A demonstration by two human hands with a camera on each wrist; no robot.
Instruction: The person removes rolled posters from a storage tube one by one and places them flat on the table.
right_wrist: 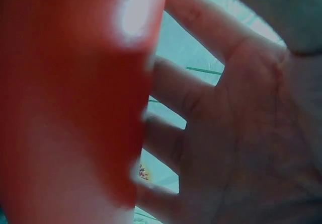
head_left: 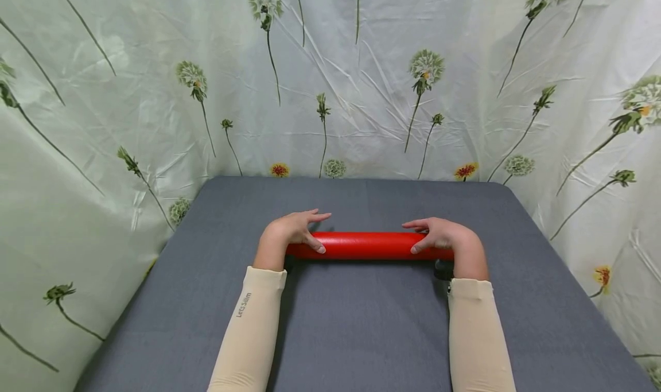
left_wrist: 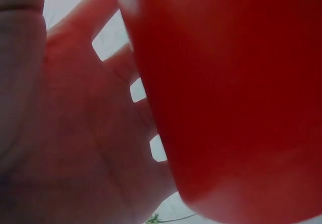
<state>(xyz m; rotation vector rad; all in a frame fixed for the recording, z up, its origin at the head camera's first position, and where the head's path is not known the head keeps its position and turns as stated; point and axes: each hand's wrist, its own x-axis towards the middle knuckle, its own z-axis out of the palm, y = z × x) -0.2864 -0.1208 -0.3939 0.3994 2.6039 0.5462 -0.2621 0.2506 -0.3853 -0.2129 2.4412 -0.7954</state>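
Grey tabletop [head_left: 361, 323] lies beneath the red cylinder [head_left: 366, 245], which the left hand [head_left: 292, 231] and right hand [head_left: 446, 235] hold near its ends between thumbs and spread fingers, so uneven pressure might let it slip.

A curtained-off tabletop space is being shown, its wider room being hidden by glossy, creased, off-white sheeting [head_left: 377, 111] printed with pale dandelion heads [head_left: 427, 66] on green stems and small orange-red blooms [head_left: 279, 170]. A flat, dark-grey, fabric-looking tabletop [head_left: 361, 334] with rounded far corners is being enclosed by the hanging at the back, left and right. Whether a home, workshop or studio is being screened cannot be told.
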